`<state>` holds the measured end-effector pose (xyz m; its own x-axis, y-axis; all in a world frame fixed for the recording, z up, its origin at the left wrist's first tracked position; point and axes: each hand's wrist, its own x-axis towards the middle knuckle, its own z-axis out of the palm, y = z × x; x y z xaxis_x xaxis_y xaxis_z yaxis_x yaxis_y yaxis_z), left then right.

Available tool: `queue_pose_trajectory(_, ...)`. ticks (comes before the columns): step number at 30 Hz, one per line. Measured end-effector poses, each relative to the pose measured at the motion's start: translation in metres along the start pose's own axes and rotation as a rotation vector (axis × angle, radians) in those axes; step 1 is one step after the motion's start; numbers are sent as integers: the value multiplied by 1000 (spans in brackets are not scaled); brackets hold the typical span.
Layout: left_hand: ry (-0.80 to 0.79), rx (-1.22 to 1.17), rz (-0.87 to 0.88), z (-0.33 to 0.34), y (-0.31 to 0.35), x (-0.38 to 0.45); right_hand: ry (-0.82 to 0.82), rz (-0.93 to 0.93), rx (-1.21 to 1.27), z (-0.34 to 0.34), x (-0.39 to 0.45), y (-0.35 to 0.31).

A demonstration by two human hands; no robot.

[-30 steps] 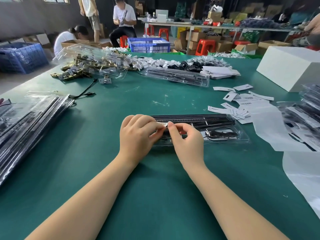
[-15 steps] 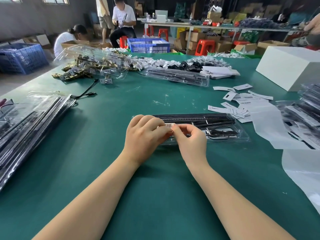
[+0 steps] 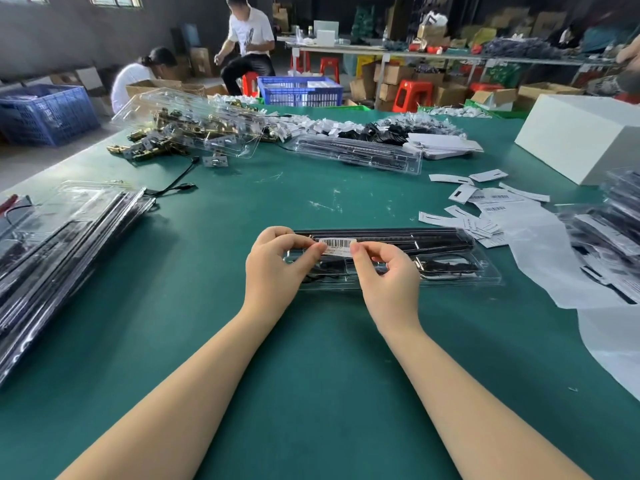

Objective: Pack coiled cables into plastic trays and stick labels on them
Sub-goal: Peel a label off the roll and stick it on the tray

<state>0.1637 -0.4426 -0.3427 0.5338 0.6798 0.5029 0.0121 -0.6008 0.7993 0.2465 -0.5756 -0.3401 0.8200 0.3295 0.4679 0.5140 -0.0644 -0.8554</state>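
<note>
Two bare forearms reach forward across a green table (image 3: 180, 341), the hands meeting over a long clear plastic tray (image 3: 450, 271) that lies flat and crosswise in front of the person. The left hand (image 3: 277, 268) pinches the left end of a white barcode label (image 3: 337, 244) between thumb and curled fingers; the right hand (image 3: 388, 275) pinches its right end the same way. The label is stretched between them, over the tray's upper left part. Whether it already touches the plastic cannot be told. Inside the tray lie black strips along the far edge and a coiled black cable (image 3: 446, 265), partly hidden by the right hand. The tray's left end is covered by the left hand. Loose white labels (image 3: 485, 206) lie scattered to the right, near the tray.
</note>
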Motion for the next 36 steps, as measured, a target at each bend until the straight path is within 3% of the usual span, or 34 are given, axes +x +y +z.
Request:
queue_pose_trajectory(5, -63, -52, -23, -3, 1, 4, -30, -13, -14, 2, 3, 0)
queue_pose_trajectory(8, -112, 86, 101, -12, 0, 6, 13, 42, 74, 3, 7, -1)
queue_pose_trajectory(11, -357, 437, 284, -19, -2, 7, 168, 125, 128, -3, 12, 4)
queue_pose_trajectory(14, -640, 569, 323, -15, -3, 2, 277, 166, 144, -10, 17, 9)
queue_pose_trajectory(18, -707, 615, 407, -6, -3, -2, 293, 179, 155, -10, 16, 8)
queue_pose_trajectory(21, -672, 477, 369, 2, -3, -6, 215, 155, 111, -8, 12, 6)
queue_pose_trajectory(24, -386, 112, 145, 2, -2, -7, 107, 129, 81, -9, 9, 4)
queue_pose_trajectory(27, -165, -67, -9, -1, -1, -3, 36, 110, 29, -9, 7, 2)
queue_pose_trajectory(30, -124, -170, -138, -3, -1, 0, -11, 100, -8, -9, 6, -3)
queue_pose_trajectory(36, -144, -168, -169, -2, -2, 1, -46, 73, -74, -9, 4, -7)
